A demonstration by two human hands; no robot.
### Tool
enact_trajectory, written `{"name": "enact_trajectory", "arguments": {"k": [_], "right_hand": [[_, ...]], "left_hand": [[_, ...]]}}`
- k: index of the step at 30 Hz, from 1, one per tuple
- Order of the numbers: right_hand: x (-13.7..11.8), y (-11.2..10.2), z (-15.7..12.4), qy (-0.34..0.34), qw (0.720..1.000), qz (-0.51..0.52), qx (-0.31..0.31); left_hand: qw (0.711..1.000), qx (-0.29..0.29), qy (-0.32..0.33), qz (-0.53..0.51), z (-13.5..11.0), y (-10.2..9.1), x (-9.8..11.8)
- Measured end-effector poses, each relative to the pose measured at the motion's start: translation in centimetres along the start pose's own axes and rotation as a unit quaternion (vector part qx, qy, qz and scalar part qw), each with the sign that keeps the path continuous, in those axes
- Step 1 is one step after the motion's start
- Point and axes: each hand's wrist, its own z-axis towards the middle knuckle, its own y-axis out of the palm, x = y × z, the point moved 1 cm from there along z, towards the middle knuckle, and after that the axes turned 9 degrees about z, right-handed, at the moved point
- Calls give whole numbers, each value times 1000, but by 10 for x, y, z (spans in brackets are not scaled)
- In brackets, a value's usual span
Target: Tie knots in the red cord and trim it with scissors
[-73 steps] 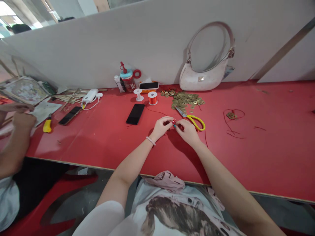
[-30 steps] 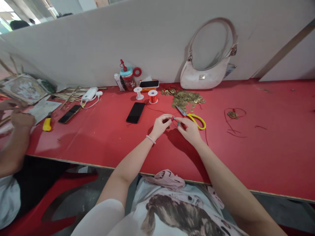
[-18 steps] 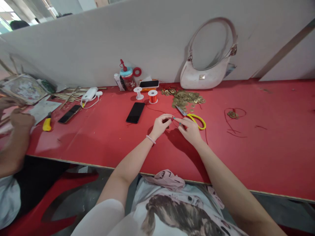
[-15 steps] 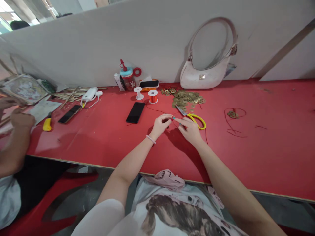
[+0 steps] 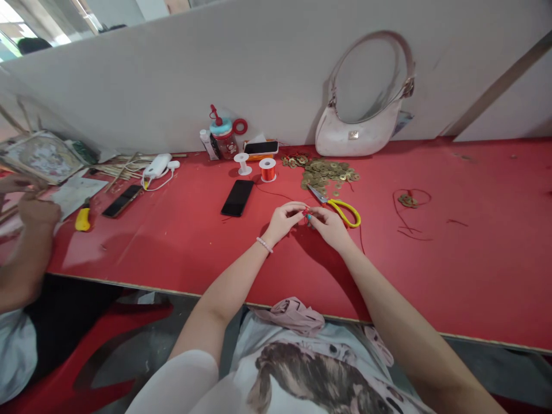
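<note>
My left hand [image 5: 282, 222] and my right hand [image 5: 332, 227] meet fingertip to fingertip over the red table. Both pinch a thin red cord [image 5: 276, 192], which runs back toward a spool of red thread [image 5: 268, 171]. Fingers cover most of what lies at the pinch; any small piece there is too hidden to name. Just beyond my right hand lie scissors with yellow handles [image 5: 345, 211], blades toward a pile of brass-coloured holed coins [image 5: 330, 171]. Off to the right, a small cluster of coins [image 5: 407, 200] rests with red cord around it.
A black phone [image 5: 237, 198] lies left of my hands, with an empty white spool [image 5: 243, 164] behind it. A cup [image 5: 224, 138] and a white handbag [image 5: 360, 132] stand by the partition. Another person's arm [image 5: 32, 241] works at far left, near a yellow-handled cutter [image 5: 83, 218].
My right fingers have curled inward and now pinch close against my left fingertips, where one finger was stretched out before. The things on the table have stayed in place.
</note>
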Motion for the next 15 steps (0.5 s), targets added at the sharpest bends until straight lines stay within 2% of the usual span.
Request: {"name": "enact_trajectory", "arguments": {"k": [3,9,15], "right_hand": [[1,0,1,-17,1000,-14,6],[2,-4,2,-10,997,24,77],[2,-5,1,8,994,90,56]], "left_hand": [[1000,-14,23,-16,0,1,0],[999,-34,27,-25,1,1,-1],[999,-43,18,-27,1,2,-1]]}}
